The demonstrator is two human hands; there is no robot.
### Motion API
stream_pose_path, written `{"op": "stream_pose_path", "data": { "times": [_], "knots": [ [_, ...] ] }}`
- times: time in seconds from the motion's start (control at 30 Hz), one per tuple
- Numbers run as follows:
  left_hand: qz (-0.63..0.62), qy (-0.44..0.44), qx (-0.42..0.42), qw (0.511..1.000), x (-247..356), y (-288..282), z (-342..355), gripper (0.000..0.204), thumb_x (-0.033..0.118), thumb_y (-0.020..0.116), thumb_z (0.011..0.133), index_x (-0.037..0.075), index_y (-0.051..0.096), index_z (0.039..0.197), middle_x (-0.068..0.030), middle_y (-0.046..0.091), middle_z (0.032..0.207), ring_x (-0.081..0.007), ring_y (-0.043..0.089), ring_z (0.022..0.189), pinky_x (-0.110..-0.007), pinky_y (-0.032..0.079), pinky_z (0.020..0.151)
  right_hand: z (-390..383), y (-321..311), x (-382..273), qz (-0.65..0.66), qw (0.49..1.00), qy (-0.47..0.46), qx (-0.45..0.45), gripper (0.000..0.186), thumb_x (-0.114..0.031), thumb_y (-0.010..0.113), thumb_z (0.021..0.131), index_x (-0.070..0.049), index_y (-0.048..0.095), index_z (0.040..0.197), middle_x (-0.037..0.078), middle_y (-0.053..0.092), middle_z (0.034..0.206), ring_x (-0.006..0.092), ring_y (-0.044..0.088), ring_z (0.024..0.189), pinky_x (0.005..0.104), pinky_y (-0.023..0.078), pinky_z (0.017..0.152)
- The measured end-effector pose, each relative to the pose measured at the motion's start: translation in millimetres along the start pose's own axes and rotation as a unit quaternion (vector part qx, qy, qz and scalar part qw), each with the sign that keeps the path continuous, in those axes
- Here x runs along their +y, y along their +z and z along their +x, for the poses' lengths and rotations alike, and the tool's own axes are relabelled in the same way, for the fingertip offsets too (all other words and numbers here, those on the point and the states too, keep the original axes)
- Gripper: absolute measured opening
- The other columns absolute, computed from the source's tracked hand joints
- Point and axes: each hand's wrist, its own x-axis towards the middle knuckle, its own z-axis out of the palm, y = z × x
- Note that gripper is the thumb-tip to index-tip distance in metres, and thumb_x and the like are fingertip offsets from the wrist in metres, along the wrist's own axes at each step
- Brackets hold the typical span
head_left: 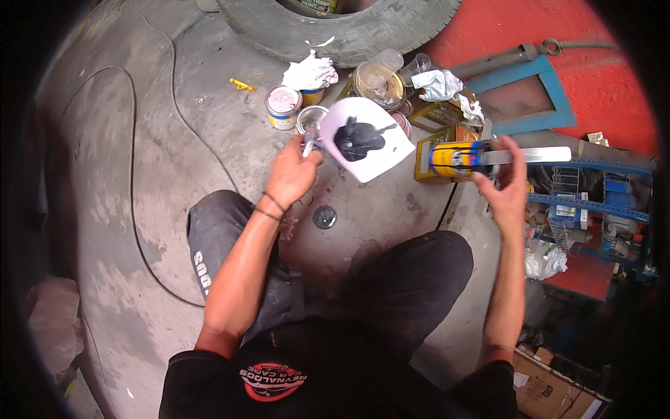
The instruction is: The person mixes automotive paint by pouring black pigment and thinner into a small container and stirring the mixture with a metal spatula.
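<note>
My left hand (292, 171) is closed at the left edge of a white curved mixing board (387, 150), which carries a dark grey-black smear of paste (358, 138). A greyish handle-like piece (310, 142) shows at its fingers; whether it belongs to the board is unclear. To the right, my right hand (504, 183) grips the dark end of a yellow-and-blue labelled can (452, 159), tilted on its side. A pale flat spatula (537, 155) sticks out to the right past its fingers; the fingers partly hide how it is held.
Beyond the board stand a pink-topped tin (283, 105), an open tin (311, 117), a large round can (378, 82) and crumpled paper (441, 84). A tire (335, 42) lies at the back. Blue shelving (586, 202) is right; a hose (132, 188) crosses the floor left.
</note>
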Motion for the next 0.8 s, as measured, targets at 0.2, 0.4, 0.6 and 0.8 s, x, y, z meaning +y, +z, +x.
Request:
{"op": "stream_pose_path", "data": {
  "times": [0.2,0.4,0.6,0.8],
  "knots": [
    [-0.125,0.001,0.044,0.991,20,-31,-39,0.040,0.018,0.066,0.108,-0.006,0.067,0.140,-0.0103,0.080,0.094,-0.0162,0.072,0.072,-0.034,0.058,0.068,-27,113,166,-0.003,0.996,0.082,0.039,0.090,-0.024,0.098,0.085,-0.002,0.053,0.159,0.017,0.064,0.144,0.0293,0.067,0.131,0.0408,0.054,0.111],
    [-0.007,0.040,0.067,0.997,7,-47,-60,0.033,0.016,0.066,0.108,-0.003,0.069,0.134,-0.0147,0.080,0.105,-0.0226,0.077,0.092,-0.037,0.060,0.083,-10,181,249,-0.088,0.992,0.055,0.071,0.087,-0.024,0.095,0.088,-0.002,0.051,0.160,0.025,0.065,0.147,0.0395,0.066,0.136,0.0470,0.050,0.117],
    [-0.014,0.053,0.083,0.995,-1,-48,-61,0.033,0.017,0.067,0.108,-0.003,0.068,0.134,-0.0182,0.080,0.115,-0.0272,0.079,0.103,-0.039,0.061,0.091,-2,188,282,-0.143,0.983,0.105,0.046,0.094,-0.027,0.091,0.092,-0.005,0.040,0.168,0.033,0.063,0.150,0.0485,0.065,0.137,0.0527,0.051,0.116],
    [-0.078,-0.008,0.069,0.995,-6,-42,-46,0.032,0.015,0.063,0.109,-0.006,0.069,0.133,-0.0103,0.078,0.088,-0.0150,0.072,0.069,-0.035,0.058,0.064,1,162,263,-0.301,0.938,0.128,-0.116,0.119,-0.041,0.090,0.092,-0.013,0.017,0.181,0.036,0.067,0.146,0.0529,0.067,0.134,0.0578,0.054,0.112]
  ]
}}
